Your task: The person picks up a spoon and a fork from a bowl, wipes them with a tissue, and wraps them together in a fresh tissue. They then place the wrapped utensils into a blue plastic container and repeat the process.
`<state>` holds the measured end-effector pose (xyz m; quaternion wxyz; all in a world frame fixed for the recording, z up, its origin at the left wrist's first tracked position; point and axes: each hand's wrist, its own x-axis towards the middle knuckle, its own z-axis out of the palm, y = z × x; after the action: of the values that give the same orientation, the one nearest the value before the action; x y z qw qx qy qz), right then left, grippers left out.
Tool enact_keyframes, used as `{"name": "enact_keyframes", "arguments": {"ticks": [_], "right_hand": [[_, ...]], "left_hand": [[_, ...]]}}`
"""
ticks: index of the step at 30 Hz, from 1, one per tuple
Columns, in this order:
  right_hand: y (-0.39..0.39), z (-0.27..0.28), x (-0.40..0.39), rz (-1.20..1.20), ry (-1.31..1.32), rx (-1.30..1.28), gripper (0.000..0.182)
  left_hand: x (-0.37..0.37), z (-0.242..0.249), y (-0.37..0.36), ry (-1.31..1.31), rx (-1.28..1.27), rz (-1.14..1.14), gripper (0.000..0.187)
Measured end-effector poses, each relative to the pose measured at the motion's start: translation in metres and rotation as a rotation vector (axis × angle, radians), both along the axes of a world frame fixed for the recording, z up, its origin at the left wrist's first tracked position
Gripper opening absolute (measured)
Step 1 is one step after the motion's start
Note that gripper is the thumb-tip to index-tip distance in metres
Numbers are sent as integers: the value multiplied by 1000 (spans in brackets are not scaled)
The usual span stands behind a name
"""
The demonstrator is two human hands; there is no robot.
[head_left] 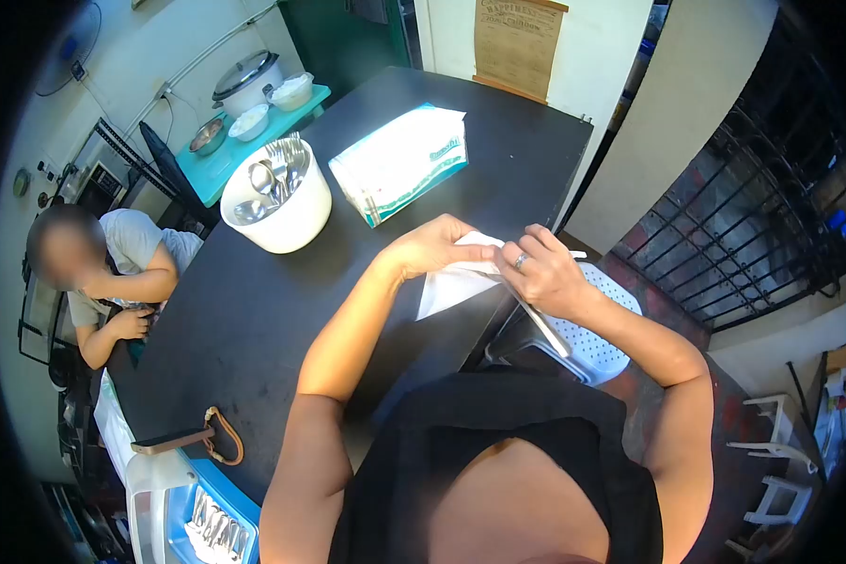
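Over the right edge of the dark table, both hands are closed on a white paper napkin. My left hand pinches its upper part between thumb and fingers, and a loose corner hangs down below. My right hand, with a ring on one finger, grips the folded side. A narrow pale strip like a cutlery handle sticks out beneath the right hand. Beyond the hands lies a white and green tissue pack. Left of it stands a white tub holding metal spoons and forks.
A brown phone-like case with a strap lies at the table's left edge. Near it, a blue tray holds wrapped cutlery. A person sits at the left. A plastic stool stands under my right forearm.
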<state>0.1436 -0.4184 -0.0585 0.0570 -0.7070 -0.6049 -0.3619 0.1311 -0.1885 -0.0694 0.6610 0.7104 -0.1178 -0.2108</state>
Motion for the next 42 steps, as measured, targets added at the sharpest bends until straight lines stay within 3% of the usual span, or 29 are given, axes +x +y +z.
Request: {"name": "enact_keyframes", "arguments": {"ticks": [5, 9, 12, 13, 16, 20, 22, 25, 26, 28, 31, 34, 35, 37, 42], "right_hand": [[-10, -10, 8, 24, 15, -22, 22], [-42, -9, 31, 44, 62, -65, 20], [-63, 3, 41, -123, 402, -62, 35], [-64, 10, 41, -122, 404, -63, 35], [-46, 30, 33, -2, 944, 224, 33], [-9, 27, 22, -79, 1064, 120, 34], [1, 23, 27, -87, 1241, -85, 32], [-2, 12, 38, -127, 1396, -19, 26], [-5, 20, 36, -132, 1396, -22, 18], [-8, 21, 33, -115, 1377, -3, 19], [-11, 21, 30, -94, 1312, 6, 17], [-12, 18, 30, -29, 981, 0, 12], [-12, 18, 27, -27, 984, 0, 12], [-12, 21, 21, -94, 700, 92, 11], [-18, 20, 21, -55, 577, 59, 13]], "left_hand": [[1, -6, 0, -19, -18, -7, 24], [5, -7, 4, -67, 121, 67, 23], [5, -1, 3, -215, 249, 112, 23], [2, 3, 1, -294, 309, 115, 24], [-3, 12, -8, -488, 429, 141, 23], [-14, 26, -23, -577, 515, 128, 22], [-19, 31, -24, -610, 496, 157, 19], [-19, 32, -17, -573, 507, 170, 17], [-17, 31, -15, -575, 505, 176, 17], [-11, 27, -12, -398, 389, 93, 14], [-9, 27, -14, -367, 302, -4, 14], [-9, 26, -15, -414, 309, -14, 10], [-8, 23, -15, -411, 310, -13, 10], [-4, 18, -16, -286, 83, 49, 10], [0, 15, -14, -310, 66, 43, 11]]}}
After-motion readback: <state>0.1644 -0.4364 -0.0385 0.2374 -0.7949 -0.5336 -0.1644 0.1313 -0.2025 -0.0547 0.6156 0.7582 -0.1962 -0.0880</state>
